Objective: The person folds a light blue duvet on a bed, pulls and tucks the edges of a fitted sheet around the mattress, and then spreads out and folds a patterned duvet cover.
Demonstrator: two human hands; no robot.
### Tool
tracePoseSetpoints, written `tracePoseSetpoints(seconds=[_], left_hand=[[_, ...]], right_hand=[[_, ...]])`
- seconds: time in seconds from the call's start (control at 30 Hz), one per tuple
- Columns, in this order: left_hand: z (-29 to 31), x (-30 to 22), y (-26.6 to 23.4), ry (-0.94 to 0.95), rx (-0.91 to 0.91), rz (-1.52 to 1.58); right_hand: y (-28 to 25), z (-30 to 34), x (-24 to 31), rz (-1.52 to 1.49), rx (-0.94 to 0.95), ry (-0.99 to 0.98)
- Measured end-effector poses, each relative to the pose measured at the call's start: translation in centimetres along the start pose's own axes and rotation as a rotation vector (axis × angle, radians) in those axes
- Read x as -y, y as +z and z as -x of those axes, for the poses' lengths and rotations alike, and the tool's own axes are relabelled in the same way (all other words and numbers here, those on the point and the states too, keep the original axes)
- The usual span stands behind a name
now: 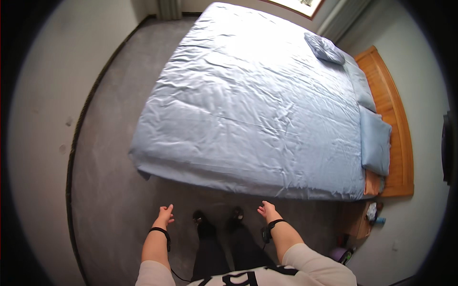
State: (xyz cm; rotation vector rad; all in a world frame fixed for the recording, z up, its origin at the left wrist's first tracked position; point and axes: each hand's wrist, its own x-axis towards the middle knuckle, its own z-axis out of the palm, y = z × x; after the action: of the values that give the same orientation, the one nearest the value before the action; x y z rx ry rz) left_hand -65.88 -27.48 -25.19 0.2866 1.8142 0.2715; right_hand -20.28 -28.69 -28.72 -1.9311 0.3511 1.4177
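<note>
Both my hands hang in the air in front of me, just short of the near side of a bed [248, 109] with a wrinkled, shiny light-blue cover. My left hand [165, 214] is empty, its fingers loosely bent and apart, above the grey floor near the bed's left corner. Nothing shows in my right hand [267, 210] either; its fingers are parted, close to the cover's hanging edge. Neither hand touches the cover. Each wrist wears a black band.
At the bed's right end, blue pillows [375, 140] lean by a wooden headboard [391, 124]. A folded blue bundle [324, 48] lies on the far right of the cover. A wooden nightstand [353, 221] holds small items. The grey floor [112, 143] runs along the left wall.
</note>
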Motion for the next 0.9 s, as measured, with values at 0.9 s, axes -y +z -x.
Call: tracePoseSetpoints(seconds=[0.9], left_hand=[[-19.7,0.5,7.0,0.134,0.066,1.231]], right_hand=[[1.3,-12.6,-5.0,-1.032,0.281,-0.112]])
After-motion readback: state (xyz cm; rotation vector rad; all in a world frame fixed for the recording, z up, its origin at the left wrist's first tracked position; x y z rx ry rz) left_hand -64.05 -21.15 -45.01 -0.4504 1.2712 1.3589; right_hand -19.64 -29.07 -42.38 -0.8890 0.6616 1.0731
